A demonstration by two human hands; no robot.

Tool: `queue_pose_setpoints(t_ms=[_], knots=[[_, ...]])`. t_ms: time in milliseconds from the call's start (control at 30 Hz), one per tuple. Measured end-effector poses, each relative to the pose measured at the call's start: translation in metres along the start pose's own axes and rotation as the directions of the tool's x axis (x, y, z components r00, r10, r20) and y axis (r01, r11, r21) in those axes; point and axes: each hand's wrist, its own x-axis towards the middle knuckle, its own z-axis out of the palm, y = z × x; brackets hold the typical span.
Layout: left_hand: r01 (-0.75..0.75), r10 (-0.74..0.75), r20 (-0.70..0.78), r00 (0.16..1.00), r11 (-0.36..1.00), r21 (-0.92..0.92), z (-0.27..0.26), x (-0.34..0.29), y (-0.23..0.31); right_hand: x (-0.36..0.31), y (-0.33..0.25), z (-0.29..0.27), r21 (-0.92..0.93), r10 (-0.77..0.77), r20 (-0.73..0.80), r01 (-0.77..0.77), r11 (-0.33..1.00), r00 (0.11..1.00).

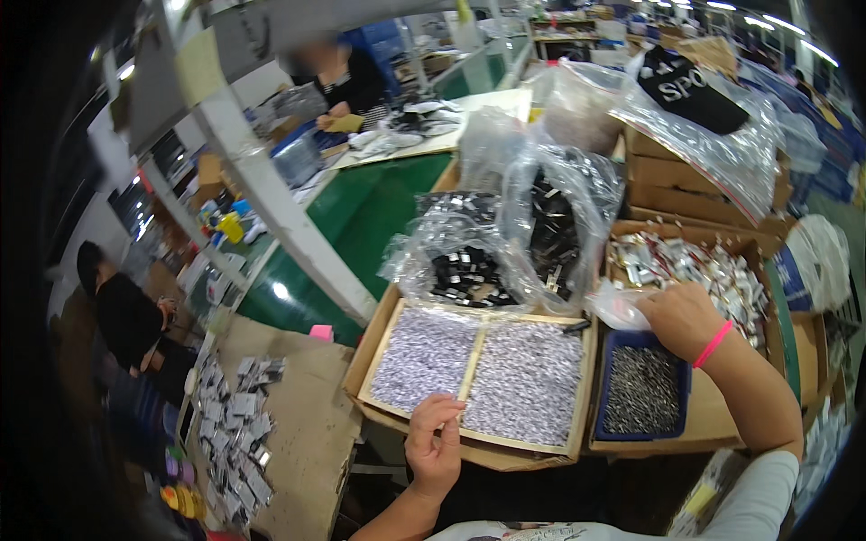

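Note:
My left hand is over the front edge of a shallow wooden tray, near its middle divider. Its fingers are bent and drawn together; anything pinched in them is too small to make out. Many tiny white and grey pieces fill both halves of the tray. My right hand, with a pink band at the wrist, reaches past a blue bin of small dark metal parts. Its fingers close on a whitish clear plastic bag; the fingertips are partly hidden.
Bags of black parts stand behind the tray. A cardboard box at right holds silvery parts with red wires. Flat silver pieces lie on the brown board at left. A slanting white post rises there. Other people sit beyond.

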Motion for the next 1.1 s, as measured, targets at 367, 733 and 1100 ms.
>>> queue_pose_setpoints(t_ms=[367, 733, 1100], knots=[[0.044, -0.044, -0.038, 0.998, 0.999, -0.001, -0.016, -0.007, 0.001, 0.002, -0.002, 0.014, -0.223, -0.036, -0.031, 0.028, 0.974, 0.999], [0.033, -0.031, -0.074, 0.997, 0.999, 0.018, -0.021, -0.008, -0.006, -0.007, 0.001, -0.007, 0.222, 0.114, -0.381, -0.029, 0.975, 0.918], [0.346, -0.137, 0.378, 0.916, 0.747, -0.568, 0.011, 0.017, 0.025, -0.035, -0.077, -0.051, 0.988, 0.407, -0.156, 0.144, 0.059, 0.900]])
